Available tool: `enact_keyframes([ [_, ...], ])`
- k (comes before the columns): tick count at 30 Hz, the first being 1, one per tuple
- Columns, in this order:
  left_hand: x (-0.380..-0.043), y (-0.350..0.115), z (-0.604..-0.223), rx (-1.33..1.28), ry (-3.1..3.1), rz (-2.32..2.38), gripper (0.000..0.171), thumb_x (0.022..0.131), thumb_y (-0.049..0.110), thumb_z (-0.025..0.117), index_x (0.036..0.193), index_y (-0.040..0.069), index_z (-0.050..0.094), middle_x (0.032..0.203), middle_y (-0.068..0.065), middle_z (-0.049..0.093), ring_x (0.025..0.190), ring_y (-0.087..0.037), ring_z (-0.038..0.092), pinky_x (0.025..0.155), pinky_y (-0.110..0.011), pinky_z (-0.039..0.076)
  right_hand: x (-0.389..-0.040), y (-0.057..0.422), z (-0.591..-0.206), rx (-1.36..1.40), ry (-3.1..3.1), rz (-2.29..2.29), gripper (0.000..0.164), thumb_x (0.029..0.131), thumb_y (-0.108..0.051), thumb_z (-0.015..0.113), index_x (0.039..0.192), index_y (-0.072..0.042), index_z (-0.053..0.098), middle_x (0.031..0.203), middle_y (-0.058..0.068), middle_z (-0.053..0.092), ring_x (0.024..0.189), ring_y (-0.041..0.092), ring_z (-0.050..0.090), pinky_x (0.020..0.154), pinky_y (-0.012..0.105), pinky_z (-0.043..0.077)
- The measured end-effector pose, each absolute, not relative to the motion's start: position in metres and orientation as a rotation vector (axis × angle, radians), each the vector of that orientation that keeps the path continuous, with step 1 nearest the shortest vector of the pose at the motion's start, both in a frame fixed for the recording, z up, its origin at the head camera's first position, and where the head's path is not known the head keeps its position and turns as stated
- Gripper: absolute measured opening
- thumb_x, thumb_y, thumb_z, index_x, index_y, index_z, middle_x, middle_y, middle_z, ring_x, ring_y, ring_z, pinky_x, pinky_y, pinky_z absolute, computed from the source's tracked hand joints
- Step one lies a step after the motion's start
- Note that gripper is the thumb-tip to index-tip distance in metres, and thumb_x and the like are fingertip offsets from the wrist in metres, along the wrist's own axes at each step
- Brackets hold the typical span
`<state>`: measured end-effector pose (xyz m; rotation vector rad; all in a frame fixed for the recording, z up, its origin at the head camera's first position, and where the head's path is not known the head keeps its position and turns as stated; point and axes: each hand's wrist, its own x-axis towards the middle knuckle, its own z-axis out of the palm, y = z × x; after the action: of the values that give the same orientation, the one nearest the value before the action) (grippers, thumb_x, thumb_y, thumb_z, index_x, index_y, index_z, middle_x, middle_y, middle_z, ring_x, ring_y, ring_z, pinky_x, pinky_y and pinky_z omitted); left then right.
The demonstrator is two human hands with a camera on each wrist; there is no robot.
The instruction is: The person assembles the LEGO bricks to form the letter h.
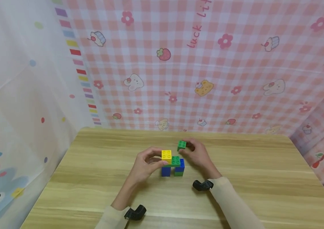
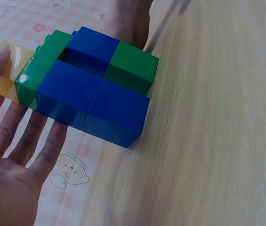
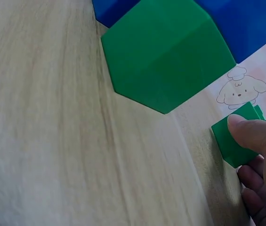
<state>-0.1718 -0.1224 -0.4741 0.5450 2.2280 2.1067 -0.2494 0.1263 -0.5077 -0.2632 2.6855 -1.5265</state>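
A small structure of toy building bricks stands on the wooden table [image 1: 236, 203]. Its left column is two blue bricks [image 2: 118, 110]; the right one has a blue brick [image 2: 92, 49] over a green brick [image 2: 132, 68]. A longer green brick [image 1: 175, 160] bridges them, and a yellow brick [image 1: 166, 156] sits on its left end. My left hand [image 1: 148, 163] pinches the yellow brick, thumb on the near side, other fingers behind it. Behind and right of the structure, my right hand [image 1: 198, 155] holds a separate green brick [image 3: 236, 136] between thumb and fingers.
Black wrist cameras, one at the left cuff [image 1: 135, 212] and one at the right cuff [image 1: 203, 185], jut out over the table. A pink checked cloth [image 1: 184, 105] hangs behind the table's far edge, with a pale curtain [image 1: 18, 95] on the left.
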Motion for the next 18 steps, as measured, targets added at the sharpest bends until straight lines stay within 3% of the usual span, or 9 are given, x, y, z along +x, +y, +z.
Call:
enact_keyframes([
  [9, -0.1732, -0.1229, -0.4756, 0.604, 2.262, 2.097, 0.031, 0.089, 0.012, 0.08, 0.118, 0.012, 0.07, 0.116, -0.013, 0.071, 0.105, -0.024, 0.069, 0.097, -0.039, 0.062, -0.2446, 0.1259, -0.5046, -0.199, 2.655, -1.551, 0.037, 0.091, -0.025, 0.079, 0.127, -0.02, 0.068, 0.116, 0.003, 0.071, 0.098, 0.022, 0.063, 0.085, 0.033, 0.056],
  [18, -0.1736, -0.1239, -0.4767, 0.607, 2.259, 2.09, 0.032, 0.089, 0.012, 0.08, 0.119, 0.011, 0.069, 0.116, -0.012, 0.072, 0.104, -0.021, 0.069, 0.098, -0.041, 0.061, -0.2419, 0.1241, -0.5022, -0.261, 2.737, -1.47, 0.037, 0.091, -0.024, 0.079, 0.127, -0.017, 0.069, 0.113, 0.004, 0.072, 0.098, 0.021, 0.062, 0.087, 0.033, 0.053],
])
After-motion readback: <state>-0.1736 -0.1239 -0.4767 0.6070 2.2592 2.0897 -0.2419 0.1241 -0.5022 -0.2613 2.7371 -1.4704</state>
